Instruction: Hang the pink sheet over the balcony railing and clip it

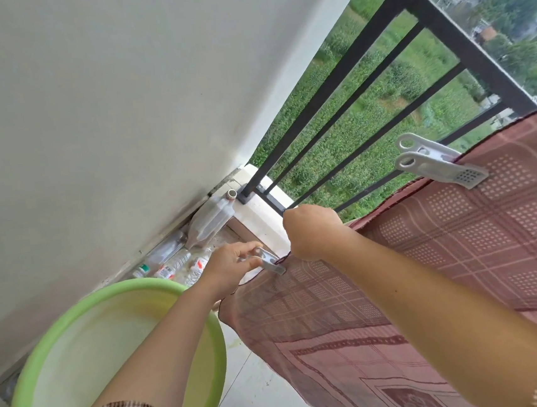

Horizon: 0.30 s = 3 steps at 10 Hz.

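**Sheet on the railing, second clip at its corner**

The pink sheet (429, 253) hangs over the black railing (461, 43), its checked face toward the camera and its lower part falling to the balcony floor. One large white clip (437, 162) already sits on the sheet's top edge at the rail, handles pointing up and left.

The left hand (230, 266) pinches a second clip (271, 262) between thumb and fingers, the clip's jaws touching the sheet's left corner. The right hand (312, 232) is closed in a fist around the sheet's top edge just beside that corner, close to the railing's lower end.

A green basin (33, 367) stands on the floor under the left forearm. Plastic bottles (174, 265) and a jug (208, 220) lie along the wall (103, 104) in the floor's corner.
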Motion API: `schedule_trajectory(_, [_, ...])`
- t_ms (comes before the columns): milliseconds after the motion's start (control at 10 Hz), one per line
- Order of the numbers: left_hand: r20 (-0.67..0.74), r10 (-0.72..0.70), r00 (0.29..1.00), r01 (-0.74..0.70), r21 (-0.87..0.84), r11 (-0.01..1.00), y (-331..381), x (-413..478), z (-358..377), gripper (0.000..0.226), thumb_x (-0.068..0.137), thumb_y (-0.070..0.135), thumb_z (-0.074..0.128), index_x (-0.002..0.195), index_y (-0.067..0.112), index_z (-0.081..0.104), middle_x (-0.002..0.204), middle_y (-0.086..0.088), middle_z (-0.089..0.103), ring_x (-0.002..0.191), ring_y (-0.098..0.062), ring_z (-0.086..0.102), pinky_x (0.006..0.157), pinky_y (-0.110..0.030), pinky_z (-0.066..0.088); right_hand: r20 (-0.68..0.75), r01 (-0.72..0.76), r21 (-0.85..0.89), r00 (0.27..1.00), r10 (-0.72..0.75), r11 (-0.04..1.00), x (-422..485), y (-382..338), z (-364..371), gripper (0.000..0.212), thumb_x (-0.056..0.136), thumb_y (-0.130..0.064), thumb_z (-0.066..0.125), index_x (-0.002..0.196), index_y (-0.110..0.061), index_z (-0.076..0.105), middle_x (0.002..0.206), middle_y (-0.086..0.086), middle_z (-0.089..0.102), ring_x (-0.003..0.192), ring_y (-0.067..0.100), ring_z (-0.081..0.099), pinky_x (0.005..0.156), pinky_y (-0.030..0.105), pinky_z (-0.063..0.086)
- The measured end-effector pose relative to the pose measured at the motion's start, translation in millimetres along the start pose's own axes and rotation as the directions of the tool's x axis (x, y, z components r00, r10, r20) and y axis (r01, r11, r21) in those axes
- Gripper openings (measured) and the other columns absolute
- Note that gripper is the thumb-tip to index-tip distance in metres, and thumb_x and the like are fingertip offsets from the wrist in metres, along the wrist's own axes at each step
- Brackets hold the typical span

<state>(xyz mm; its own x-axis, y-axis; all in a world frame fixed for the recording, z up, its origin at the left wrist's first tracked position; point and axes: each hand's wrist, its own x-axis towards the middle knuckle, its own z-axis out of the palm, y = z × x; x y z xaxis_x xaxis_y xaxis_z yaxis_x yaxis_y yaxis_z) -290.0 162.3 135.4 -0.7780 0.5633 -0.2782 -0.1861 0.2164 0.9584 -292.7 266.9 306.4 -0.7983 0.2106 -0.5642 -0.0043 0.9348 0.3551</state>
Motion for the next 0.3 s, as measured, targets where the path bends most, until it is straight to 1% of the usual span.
schedule_trajectory(100, [0.057,-0.034,0.998,0.031,0.056,0.998,7.0,-6.4,-0.1,0.054,0.09,0.021,0.061,0.14,0.025,0.043,0.133,0.0,0.056,0.117,-0.016,0.053,0.097,-0.024,0.035,-0.035,0.021,0.021,0.999,-0.02,1.0,-5.1,-4.1,0.2,0.031,0.084,0.005,0.045,0.061,-0.011,0.033,0.062,0.0,0.038,0.053,0.015,0.036,0.048,0.027,0.034])
schedule_trajectory(200, [0.011,-0.075,0.997,0.074,0.03,0.997,14.0,-11.3,0.3,0.06,0.091,0.021,0.058,0.146,0.024,0.033,0.141,-0.002,0.048,0.124,-0.019,0.048,0.097,-0.026,0.034,-0.097,0.102,0.113,0.991,-0.091,0.988,-13.9,-9.0,-4.4,0.016,0.081,0.004,0.047,0.069,-0.007,0.049,0.068,0.003,0.049,0.058,0.018,0.048,0.051,0.029,0.044])
schedule_trajectory(300, [-0.128,-0.107,0.986,0.109,0.01,0.994,28.8,-24.8,-8.6,0.049,0.091,0.018,0.056,0.138,0.019,0.046,0.136,-0.004,0.054,0.119,-0.017,0.055,0.1,-0.031,0.04,-0.189,0.185,0.221,0.971,-0.144,0.958,-28.4,-13.7,-4.0,0.024,0.081,-0.001,0.052,0.099,-0.008,0.066,0.091,0.006,0.063,0.083,0.027,0.062,0.065,0.033,0.053])
